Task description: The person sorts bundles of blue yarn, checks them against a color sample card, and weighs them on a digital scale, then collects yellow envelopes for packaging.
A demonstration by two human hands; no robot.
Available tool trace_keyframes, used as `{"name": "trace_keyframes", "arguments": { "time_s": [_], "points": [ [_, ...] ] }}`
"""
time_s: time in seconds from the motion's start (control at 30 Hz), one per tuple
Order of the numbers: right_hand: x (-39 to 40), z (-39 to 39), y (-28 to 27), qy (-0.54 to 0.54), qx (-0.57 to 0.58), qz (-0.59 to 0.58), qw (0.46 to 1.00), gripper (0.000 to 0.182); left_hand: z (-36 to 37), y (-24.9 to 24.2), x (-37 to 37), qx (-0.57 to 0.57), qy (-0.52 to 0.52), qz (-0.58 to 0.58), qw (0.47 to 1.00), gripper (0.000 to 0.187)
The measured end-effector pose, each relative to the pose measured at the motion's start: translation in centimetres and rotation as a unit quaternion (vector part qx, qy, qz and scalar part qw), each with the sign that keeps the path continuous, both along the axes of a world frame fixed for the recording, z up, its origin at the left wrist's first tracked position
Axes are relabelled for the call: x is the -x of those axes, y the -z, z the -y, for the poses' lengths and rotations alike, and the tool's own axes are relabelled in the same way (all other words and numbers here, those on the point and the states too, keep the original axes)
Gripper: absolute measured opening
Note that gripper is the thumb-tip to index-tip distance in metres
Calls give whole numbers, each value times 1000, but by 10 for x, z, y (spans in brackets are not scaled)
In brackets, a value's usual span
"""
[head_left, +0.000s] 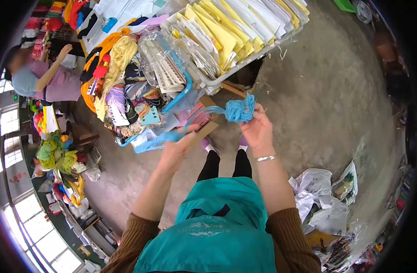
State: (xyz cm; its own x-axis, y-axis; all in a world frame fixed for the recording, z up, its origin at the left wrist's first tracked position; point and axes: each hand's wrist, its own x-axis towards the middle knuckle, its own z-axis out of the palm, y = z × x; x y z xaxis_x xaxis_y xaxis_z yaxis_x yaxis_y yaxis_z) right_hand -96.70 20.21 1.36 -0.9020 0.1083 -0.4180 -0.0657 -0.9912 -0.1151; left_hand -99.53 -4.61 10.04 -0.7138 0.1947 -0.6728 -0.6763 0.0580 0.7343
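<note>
A loose bundle of light blue yarn (239, 109) is gripped in my right hand (258, 131), its fingers closed round the lower edge. From the bundle, blue strands run left to my left hand (179, 145), which is closed on them and a little smeared by motion. More of the blue yarn hangs left of that hand, near the corner of the heaped table. Both hands are in the air above the floor, in front of my green apron (217, 227).
Ahead stands a grey bin (231, 75) packed with yellow and white envelopes. Left of it, multicoloured yarn hanks (119, 59) lie heaped beside a blue-rimmed tray (183, 93). Another person (44, 77) stands at the far left. White plastic bags (324, 200) lie on the floor at right.
</note>
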Motion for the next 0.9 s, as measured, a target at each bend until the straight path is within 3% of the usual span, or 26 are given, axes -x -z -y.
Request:
{"name": "trace_keyframes", "arguments": {
  "time_s": [0.1, 0.17, 0.23, 0.3, 0.4, 0.5, 0.57, 0.6, 0.63, 0.67, 0.7, 0.77, 0.8, 0.9],
  "points": [
    [-8, 5, -18, -60, -32, -47, 997, 16, -48, 9, 3, 3, 65, -61, 996, 38],
    [-11, 8, -31, -77, -43, -51, 995, 17, -63, 9, 3, -7, 82, -72, 994, 33],
    [-12, 7, -42, -92, -65, -54, 992, 18, -77, 5, 1, -8, 64, -96, 993, 18],
    [-16, 0, -36, -75, -93, -36, 992, 16, -73, 5, 1, -66, -36, -64, 995, 9],
    [-20, -5, -40, -55, -129, 8, 990, 16, -70, -9, -4, -116, -67, -74, 988, 10],
    [-27, -14, -40, -73, -224, 63, 970, 16, -64, -14, -7, -112, -68, -83, 988, 7],
    [-29, -25, -45, -123, -372, 87, 916, 18, -62, -21, -9, -109, -60, -82, 989, 6],
    [-31, -27, -48, -122, -374, 85, 916, 18, -63, -26, -10, -131, -65, -64, 987, 6],
    [-31, -30, -62, -57, -637, 108, 761, 24, -64, -33, -11, -154, -70, -47, 984, 6],
    [-31, -34, -76, 16, -838, 121, 532, 29, -66, -38, -13, -156, -70, -50, 984, 6],
    [-27, -36, -92, 19, -839, 118, 532, 29, -68, -43, -13, -151, -55, -59, 985, 5],
    [-25, -30, -120, -35, -731, -113, 671, 41, -72, -55, -18, -142, -42, -67, 987, 5],
    [-21, -22, -118, -97, -719, -172, 666, 41, -76, -63, -19, -121, -31, -70, 990, 6],
    [-21, -4, -106, -235, -656, -107, 710, 29, -74, -69, -21, -89, 1, -95, 992, 7]
  ]
}}
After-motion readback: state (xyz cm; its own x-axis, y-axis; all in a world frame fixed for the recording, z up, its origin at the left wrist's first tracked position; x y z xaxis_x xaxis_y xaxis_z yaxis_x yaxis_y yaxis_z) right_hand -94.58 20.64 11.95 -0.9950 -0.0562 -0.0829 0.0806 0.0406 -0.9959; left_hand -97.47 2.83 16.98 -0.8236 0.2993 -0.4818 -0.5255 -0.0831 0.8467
